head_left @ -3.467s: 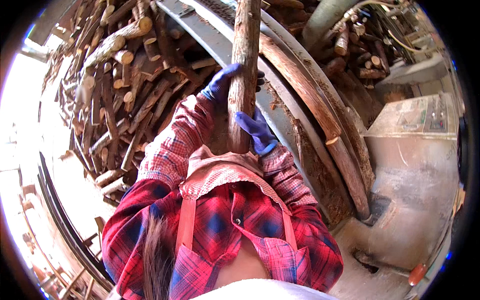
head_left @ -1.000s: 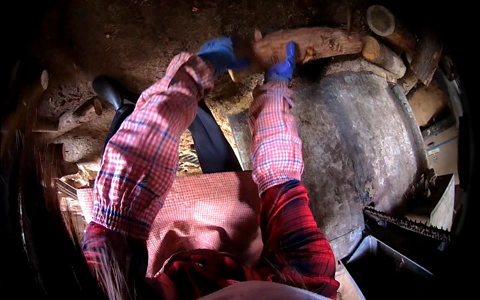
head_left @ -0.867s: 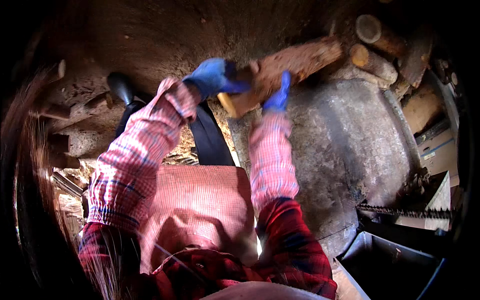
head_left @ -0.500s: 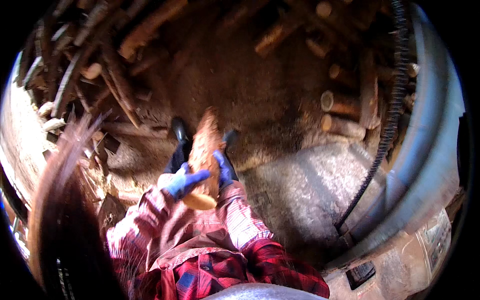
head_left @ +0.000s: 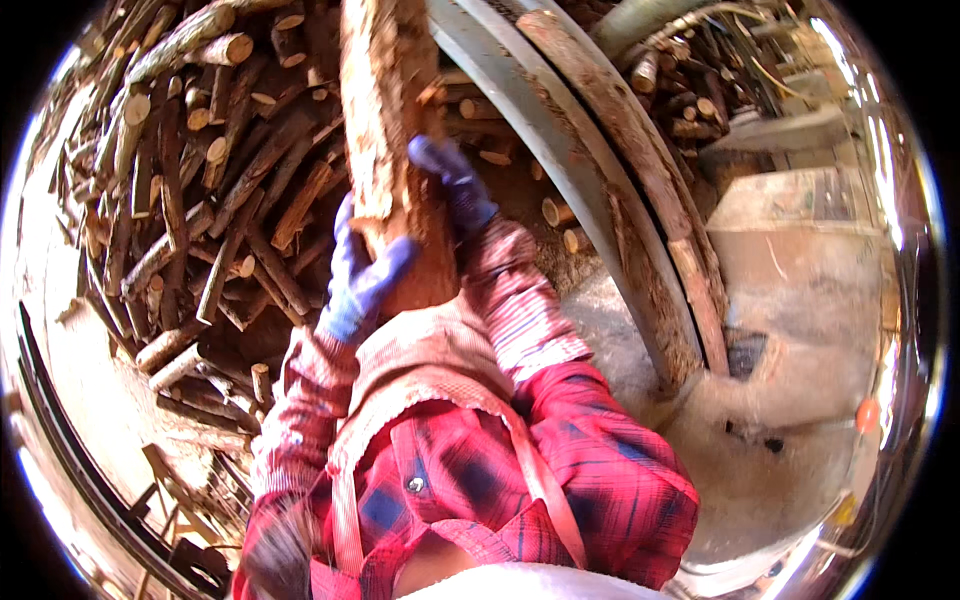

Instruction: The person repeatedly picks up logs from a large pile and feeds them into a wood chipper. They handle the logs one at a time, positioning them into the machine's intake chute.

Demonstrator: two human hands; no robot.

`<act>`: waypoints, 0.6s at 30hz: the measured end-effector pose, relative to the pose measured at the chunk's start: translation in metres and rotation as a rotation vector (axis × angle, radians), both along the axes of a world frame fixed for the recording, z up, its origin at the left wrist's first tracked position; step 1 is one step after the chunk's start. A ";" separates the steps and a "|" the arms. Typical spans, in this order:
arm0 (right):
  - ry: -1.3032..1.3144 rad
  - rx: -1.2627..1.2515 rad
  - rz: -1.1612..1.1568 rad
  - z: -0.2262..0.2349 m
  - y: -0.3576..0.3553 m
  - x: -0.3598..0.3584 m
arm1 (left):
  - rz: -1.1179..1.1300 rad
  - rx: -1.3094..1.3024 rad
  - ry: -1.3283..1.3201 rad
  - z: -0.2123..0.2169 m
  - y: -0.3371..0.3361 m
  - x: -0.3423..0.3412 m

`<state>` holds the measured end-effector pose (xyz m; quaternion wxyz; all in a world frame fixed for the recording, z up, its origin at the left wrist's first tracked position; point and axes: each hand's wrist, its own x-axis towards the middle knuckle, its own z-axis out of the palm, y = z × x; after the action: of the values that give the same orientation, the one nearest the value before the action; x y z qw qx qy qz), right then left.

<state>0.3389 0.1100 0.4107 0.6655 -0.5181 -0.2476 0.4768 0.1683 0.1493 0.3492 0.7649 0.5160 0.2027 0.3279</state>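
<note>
A thick, rough-barked log (head_left: 385,110) stands out in front of my chest, its lower end close against my apron and its far end reaching the top of the picture. My left hand (head_left: 365,275), in a blue-purple glove, grips its left side, with the thumb lying over the bark. On the other side my gloved right hand (head_left: 457,185) presses against the log, fingers pointing forward. Part of the right palm is hidden behind the wood. Loose bark hangs from the log between the hands.
A large heap of cut logs (head_left: 240,190) fills the left. To the right runs a grey metal trough (head_left: 560,165), curved in this view, with a long log (head_left: 620,130) lying along it. More cut wood (head_left: 690,100) lies beyond, and a pale concrete block (head_left: 790,240) stands at the right.
The log has risen from low near my feet to chest height and appears larger. Both hands stay on it. My view has swung, bringing the metal trough and wood heap into sight.
</note>
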 end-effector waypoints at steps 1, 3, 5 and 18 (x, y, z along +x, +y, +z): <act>-0.079 0.055 -0.058 0.023 -0.011 0.013 | -0.070 0.036 -0.108 0.016 0.003 0.021; 0.017 0.285 -0.212 0.052 -0.034 0.039 | -0.116 0.101 -0.209 0.049 0.000 0.069; 0.077 0.431 -0.342 0.067 -0.060 0.063 | -0.276 -0.014 -0.198 0.074 -0.009 0.113; 0.153 0.018 -0.685 -0.033 -0.174 0.206 | -0.745 0.152 -0.057 0.007 -0.063 0.221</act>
<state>0.5453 -0.0636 0.3780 0.8079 -0.5280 -0.0129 0.2613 0.3890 0.0866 0.3564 0.7965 0.6004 -0.0449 0.0556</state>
